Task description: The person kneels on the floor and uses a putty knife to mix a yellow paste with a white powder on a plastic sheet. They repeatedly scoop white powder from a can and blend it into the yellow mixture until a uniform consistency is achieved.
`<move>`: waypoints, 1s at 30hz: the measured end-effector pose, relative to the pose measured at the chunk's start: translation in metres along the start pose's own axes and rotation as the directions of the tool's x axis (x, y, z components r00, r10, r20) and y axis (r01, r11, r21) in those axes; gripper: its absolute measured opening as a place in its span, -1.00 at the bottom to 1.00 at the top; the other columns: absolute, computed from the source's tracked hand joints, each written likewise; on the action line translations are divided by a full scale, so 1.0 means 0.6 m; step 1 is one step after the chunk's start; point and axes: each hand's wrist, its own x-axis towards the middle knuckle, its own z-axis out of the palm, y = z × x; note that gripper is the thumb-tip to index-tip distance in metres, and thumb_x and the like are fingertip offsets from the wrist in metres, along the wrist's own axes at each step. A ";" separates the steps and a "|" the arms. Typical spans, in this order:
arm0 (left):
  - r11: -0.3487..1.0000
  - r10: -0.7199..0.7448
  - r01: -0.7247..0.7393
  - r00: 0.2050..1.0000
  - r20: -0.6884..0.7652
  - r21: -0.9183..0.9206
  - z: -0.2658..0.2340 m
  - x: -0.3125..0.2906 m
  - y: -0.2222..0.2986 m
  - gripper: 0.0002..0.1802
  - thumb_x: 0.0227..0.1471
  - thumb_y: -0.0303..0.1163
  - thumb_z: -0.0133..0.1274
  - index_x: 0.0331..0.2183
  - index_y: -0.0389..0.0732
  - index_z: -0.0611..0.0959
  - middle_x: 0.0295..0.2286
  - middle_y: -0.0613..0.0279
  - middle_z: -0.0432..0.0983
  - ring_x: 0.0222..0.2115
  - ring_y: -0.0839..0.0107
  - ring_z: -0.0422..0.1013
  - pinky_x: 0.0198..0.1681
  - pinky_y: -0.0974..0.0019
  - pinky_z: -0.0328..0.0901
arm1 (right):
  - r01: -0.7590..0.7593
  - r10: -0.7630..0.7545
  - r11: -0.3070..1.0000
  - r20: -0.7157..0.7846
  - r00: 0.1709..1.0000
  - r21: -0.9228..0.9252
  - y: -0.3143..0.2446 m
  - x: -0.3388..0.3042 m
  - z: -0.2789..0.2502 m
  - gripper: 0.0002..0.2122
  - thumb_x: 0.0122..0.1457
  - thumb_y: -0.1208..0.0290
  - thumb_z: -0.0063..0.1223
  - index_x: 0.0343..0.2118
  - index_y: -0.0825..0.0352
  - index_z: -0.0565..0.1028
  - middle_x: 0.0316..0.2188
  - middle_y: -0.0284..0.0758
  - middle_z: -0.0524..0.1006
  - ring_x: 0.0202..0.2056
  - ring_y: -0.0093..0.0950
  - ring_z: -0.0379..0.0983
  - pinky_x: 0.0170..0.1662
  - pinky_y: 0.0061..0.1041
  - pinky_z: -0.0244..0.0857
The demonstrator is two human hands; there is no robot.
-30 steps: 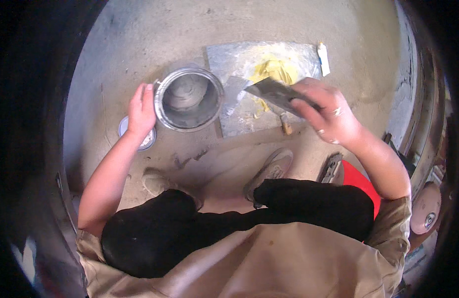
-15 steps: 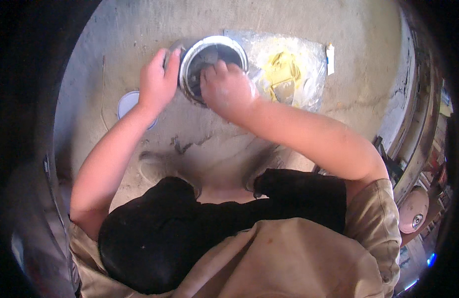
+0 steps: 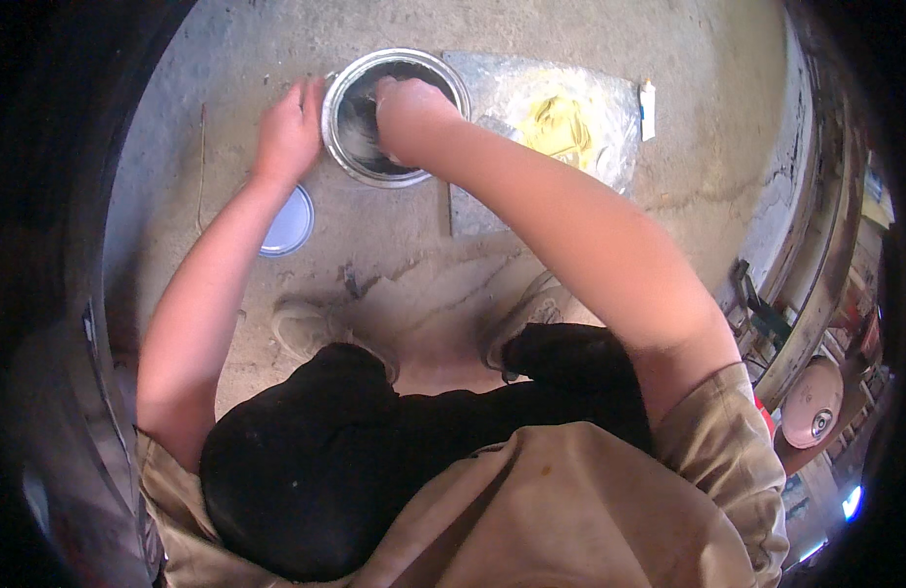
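Observation:
A round metal can (image 3: 333, 162) with a bright rim and a dark inside is tilted toward me. At its left side, my left hand (image 3: 294, 132) holds the can, with the fingers pointing away from me. My right hand (image 3: 409, 116) reaches over the rim into the can. Its fingers are curled, and whatever they hold is hidden in the can. To the right is a grey board (image 3: 487, 211) smeared with white and a mound of yellow paste (image 3: 554, 118). My right forearm covers part of the board.
A round pale lid (image 3: 290, 223) lies on the concrete floor (image 3: 394, 260) beside my left forearm. A small white tube (image 3: 648, 110) is at the board's far right corner. My shoes (image 3: 306, 328) are below. Along the right stand wooden boards and a pink round object (image 3: 811, 402).
The can and both hands have shifted away from me and to the left. My right hand has gone deeper into the can. More of the pale lid shows.

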 end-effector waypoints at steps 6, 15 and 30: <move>0.999 0.029 -0.029 1.000 -0.008 -0.029 0.012 -0.011 0.010 -0.51 0.30 -0.05 -0.16 -0.33 -0.33 0.56 -0.39 -0.32 0.52 -0.27 -0.31 0.43 -0.25 -0.12 0.31 | -0.139 0.119 0.989 0.265 0.957 0.058 0.004 0.058 0.009 -0.76 0.09 0.31 0.09 -0.31 0.36 0.66 -0.29 -0.12 0.66 -0.18 -0.27 0.62 -0.11 -0.32 0.46; 0.987 -0.008 -0.001 0.999 -0.054 -0.158 0.021 -0.016 0.009 -0.52 0.29 -0.07 -0.16 -0.27 -0.35 0.56 -0.32 -0.30 0.54 -0.21 -0.24 0.46 -0.19 -0.02 0.32 | -0.504 0.496 0.778 0.127 0.859 0.375 0.007 0.057 0.080 -0.68 0.20 0.23 -0.01 -0.16 0.35 0.63 -0.17 -0.14 0.63 -0.10 -0.32 0.59 -0.06 -0.37 0.44; 0.982 0.050 -0.047 0.999 0.014 -0.182 0.026 -0.017 -0.016 -0.57 0.28 -0.24 -0.19 -0.06 -0.39 0.57 -0.10 -0.25 0.53 -0.04 -0.13 0.45 0.05 0.09 0.32 | -0.329 0.320 0.942 0.122 0.939 0.063 -0.014 0.119 0.096 -0.65 0.25 0.20 -0.10 -0.09 0.29 0.62 -0.03 -0.17 0.58 0.00 -0.29 0.54 0.06 -0.33 0.39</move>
